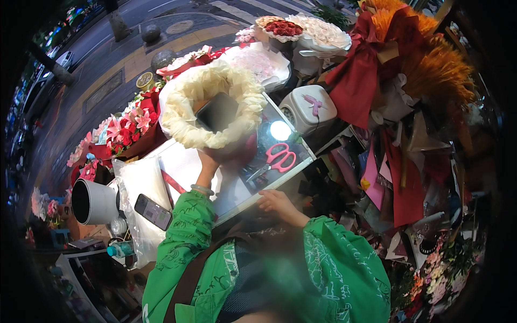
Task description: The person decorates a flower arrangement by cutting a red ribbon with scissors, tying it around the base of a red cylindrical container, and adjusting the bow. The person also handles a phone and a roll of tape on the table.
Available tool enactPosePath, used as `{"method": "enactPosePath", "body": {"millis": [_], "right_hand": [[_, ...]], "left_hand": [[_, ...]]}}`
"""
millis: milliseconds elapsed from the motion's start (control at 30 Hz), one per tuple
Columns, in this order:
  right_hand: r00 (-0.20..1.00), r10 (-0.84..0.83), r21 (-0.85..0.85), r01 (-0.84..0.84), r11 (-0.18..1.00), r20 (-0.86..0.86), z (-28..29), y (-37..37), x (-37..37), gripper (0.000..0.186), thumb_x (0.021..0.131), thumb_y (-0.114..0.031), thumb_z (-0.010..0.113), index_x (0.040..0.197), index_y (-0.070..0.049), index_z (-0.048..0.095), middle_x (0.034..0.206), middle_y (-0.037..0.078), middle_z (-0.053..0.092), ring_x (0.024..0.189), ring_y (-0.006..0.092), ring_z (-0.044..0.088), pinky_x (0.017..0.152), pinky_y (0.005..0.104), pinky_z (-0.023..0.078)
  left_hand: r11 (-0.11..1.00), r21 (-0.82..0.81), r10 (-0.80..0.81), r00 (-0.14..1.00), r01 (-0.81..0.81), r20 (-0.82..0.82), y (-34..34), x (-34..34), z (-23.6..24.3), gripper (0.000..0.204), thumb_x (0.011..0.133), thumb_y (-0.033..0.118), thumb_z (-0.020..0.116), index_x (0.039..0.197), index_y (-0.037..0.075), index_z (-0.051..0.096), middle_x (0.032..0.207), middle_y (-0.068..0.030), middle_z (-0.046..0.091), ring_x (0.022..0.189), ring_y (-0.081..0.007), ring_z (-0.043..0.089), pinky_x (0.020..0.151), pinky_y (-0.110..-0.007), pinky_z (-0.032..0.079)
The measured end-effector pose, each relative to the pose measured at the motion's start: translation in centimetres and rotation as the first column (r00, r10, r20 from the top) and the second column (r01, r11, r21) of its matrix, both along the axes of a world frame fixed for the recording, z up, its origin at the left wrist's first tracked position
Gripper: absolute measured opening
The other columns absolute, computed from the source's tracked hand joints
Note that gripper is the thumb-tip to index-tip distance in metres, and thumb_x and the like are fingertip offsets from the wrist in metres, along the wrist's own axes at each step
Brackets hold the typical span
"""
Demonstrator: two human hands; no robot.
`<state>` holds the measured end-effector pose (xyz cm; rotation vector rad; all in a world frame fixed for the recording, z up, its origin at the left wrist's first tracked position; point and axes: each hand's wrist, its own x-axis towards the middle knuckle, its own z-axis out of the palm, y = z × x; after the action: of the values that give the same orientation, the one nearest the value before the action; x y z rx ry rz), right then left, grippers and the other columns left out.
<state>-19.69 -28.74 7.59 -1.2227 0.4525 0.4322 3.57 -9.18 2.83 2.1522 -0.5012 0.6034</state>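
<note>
A round bouquet of cream ruffled wrapping (180, 116) stands up over the table, with a dark, flat-faced block (215, 113) in its middle. From below, my left hand (214, 156) grips it; most of the fingers are hidden behind the ruffles. My right hand (277, 205) is at the near edge of the table (242, 205), its fingers loosely stretched and nothing in them. Beyond that hand, pink-handled scissors (281, 157) lie on the tabletop, beside a bright round reflection.
Left of my left arm are a phone (153, 211) on clear plastic packaging (137, 180) and a white cylinder (96, 201). A white box-shaped device (308, 109) with a purple clip stands behind the table's right corner. Wrapped bouquets (253, 63) line the far side; red wrapping (401, 177) hangs at right.
</note>
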Motion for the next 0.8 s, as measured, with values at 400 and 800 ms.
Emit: {"method": "enactPosePath", "body": {"millis": [400, 800], "right_hand": [[0.995, 0.046, -0.071, -0.04, 0.997, 0.087, -0.9, -3.8, 0.3, 0.031, 0.09, -0.021, 0.052, 0.114, -0.001, 0.055, 0.092, 0.005, 0.061, 0.074, 0.0089, 0.056, 0.064, 0.0198, 0.044], [0.831, 0.451, -0.604, -0.184, 0.775, 0.326, -2.8, -13.7, 5.6, 0.033, 0.085, -0.02, 0.057, 0.111, 0.0, 0.056, 0.088, 0.012, 0.065, 0.08, 0.0205, 0.063, 0.071, 0.0304, 0.048]], "left_hand": [[0.992, -0.043, -0.127, 0.97, 0.121, -0.207, -0.7, 0.3, 2.8, 0.038, 0.07, 0.019, 0.063, 0.105, 0.005, 0.056, 0.102, -0.0155, 0.058, 0.102, -0.037, 0.052, 0.09, -0.042, 0.039], [0.693, -0.619, 0.168, 0.917, -0.37, -0.361, 0.8, -11.5, 3.8, 0.053, 0.082, 0.017, 0.065, 0.125, -0.002, 0.041, 0.104, -0.0132, 0.058, 0.091, -0.0202, 0.06, 0.072, -0.027, 0.048]]}}
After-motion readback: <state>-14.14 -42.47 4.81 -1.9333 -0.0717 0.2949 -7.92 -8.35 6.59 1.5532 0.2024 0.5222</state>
